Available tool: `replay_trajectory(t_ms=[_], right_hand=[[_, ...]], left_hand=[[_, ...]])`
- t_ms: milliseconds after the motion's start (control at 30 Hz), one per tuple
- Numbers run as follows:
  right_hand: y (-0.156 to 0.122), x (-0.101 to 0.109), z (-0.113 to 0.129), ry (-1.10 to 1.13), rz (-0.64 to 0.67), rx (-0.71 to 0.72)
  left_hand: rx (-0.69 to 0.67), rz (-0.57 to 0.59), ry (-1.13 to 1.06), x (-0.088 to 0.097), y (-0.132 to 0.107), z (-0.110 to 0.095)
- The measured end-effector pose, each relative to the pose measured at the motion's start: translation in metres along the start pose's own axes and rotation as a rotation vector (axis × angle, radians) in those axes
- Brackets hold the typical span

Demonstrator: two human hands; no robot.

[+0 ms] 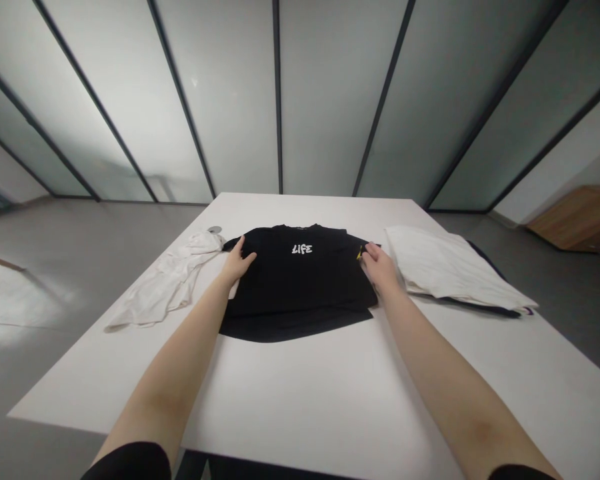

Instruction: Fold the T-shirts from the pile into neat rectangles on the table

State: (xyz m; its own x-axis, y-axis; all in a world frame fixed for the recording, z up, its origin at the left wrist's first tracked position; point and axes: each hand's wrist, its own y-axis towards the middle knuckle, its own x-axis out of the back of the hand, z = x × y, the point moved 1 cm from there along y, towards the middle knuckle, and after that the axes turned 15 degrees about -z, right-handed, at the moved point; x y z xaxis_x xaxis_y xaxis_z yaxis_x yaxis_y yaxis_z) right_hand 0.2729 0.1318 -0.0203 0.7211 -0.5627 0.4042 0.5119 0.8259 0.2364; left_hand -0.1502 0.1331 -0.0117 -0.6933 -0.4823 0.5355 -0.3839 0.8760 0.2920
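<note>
on the white table (pixel 300 393), our black t-shirt (pixel 300 283) lies flat at center, with a white cloth (pixel 167 287) at 10 o'clock. our arms stretch forward, left hand (pixel 237 261) and right hand (pixel 380 268) resting open, palms down on its sides, clamping nothing.

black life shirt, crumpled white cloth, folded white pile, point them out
Black T-shirt (pixel 300 287): head view, on the body below the LIFE print
Crumpled white cloth (pixel 167 287): head view, on its middle
Folded white pile (pixel 450 267): head view, on its top face
</note>
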Motion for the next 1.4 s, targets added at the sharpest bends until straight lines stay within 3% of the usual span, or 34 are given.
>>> replay_trajectory(t_ms=[100,167,267,333,400,467,600,667,733,800,900,967,1067,1267,1333,1400], right_hand=[[-0.003,0.005,0.005,0.125,0.140,-0.170],[-0.005,0.016,0.008,0.081,0.296,-0.251],[-0.004,0.036,0.009,-0.056,0.607,-0.257],[-0.002,0.044,0.007,-0.136,0.784,-0.192],[0.000,0.044,0.002,-0.165,0.857,-0.097],[0.000,0.034,-0.002,-0.135,0.794,-0.018],[-0.006,0.007,-0.008,0.099,0.322,-0.064],[-0.010,-0.001,-0.009,0.251,0.189,-0.111],[-0.012,-0.002,-0.008,0.342,0.228,-0.122],[-0.011,0.005,-0.005,0.339,0.345,-0.130],[-0.007,0.023,0.001,0.173,0.527,-0.104],[-0.007,0.035,0.007,0.031,0.622,-0.009],[-0.012,0.046,0.016,-0.147,0.773,0.100],[-0.021,0.062,0.021,-0.488,1.088,-0.079],[-0.016,0.067,0.024,-0.589,1.022,-0.054],[-0.010,0.070,0.032,-0.650,0.805,0.101]], left_hand=[[0.020,0.134,0.118,0.012,0.002,-0.007],[0.088,0.329,0.245,0.023,0.002,-0.012],[0.194,0.667,0.365,0.037,-0.003,-0.017],[0.181,0.764,0.401,0.040,-0.006,-0.019],[0.112,0.759,0.410,0.037,-0.009,-0.020],[0.049,0.681,0.351,0.029,-0.010,-0.019],[0.005,0.176,0.154,0.011,-0.009,-0.013],[-0.007,0.025,0.117,0.006,-0.006,-0.009],[-0.007,0.070,0.138,0.008,-0.004,-0.006],[-0.004,0.200,0.229,0.014,-0.002,-0.007],[0.001,0.463,0.369,0.027,-0.006,-0.019],[0.000,0.618,0.386,0.033,-0.013,-0.031],[-0.027,0.740,0.383,0.035,-0.023,-0.046],[0.018,0.995,0.460,0.040,-0.025,-0.047],[-0.003,0.972,0.525,0.045,-0.023,-0.048],[-0.108,0.753,0.646,0.047,-0.024,-0.056]])
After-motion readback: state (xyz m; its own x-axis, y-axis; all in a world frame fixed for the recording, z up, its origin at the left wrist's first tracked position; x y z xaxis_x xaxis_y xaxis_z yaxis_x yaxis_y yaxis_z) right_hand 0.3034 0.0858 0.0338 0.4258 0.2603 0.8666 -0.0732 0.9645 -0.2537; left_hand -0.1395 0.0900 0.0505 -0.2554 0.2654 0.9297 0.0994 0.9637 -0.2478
